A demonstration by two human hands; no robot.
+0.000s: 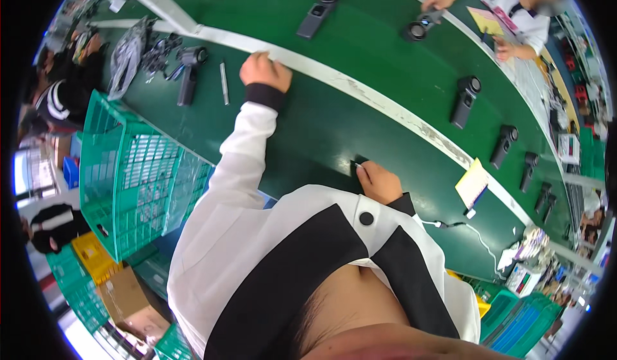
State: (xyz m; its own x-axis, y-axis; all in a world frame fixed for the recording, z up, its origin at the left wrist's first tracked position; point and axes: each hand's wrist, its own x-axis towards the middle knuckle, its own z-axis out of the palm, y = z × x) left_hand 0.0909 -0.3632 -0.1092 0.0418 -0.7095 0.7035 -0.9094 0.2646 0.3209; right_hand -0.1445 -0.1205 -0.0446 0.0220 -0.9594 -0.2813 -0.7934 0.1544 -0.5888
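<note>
My left hand point(265, 72) is at the white rail point(334, 77) along the green table's far side, its fingers curled; whether it holds anything is hidden. Nearer my body, my right hand point(380, 181) pinches a small dark piece with a pale tip point(356, 164), too small to name. From beside my right wrist a white cable point(479, 234) with a dark connector runs right. Left of my left hand lie a thin silver rod point(223, 83) and a dark grey handheld device with a round head point(189, 74), like a small fan.
Beyond the rail, several similar devices point(317, 14) lie on the green belt. Across it, a co-worker's hand point(439, 1) holds another one point(421, 27). A yellow paper pad point(472, 183) sits at the rail. Plastic bags point(128, 58) and a green crate point(103, 173) are at left.
</note>
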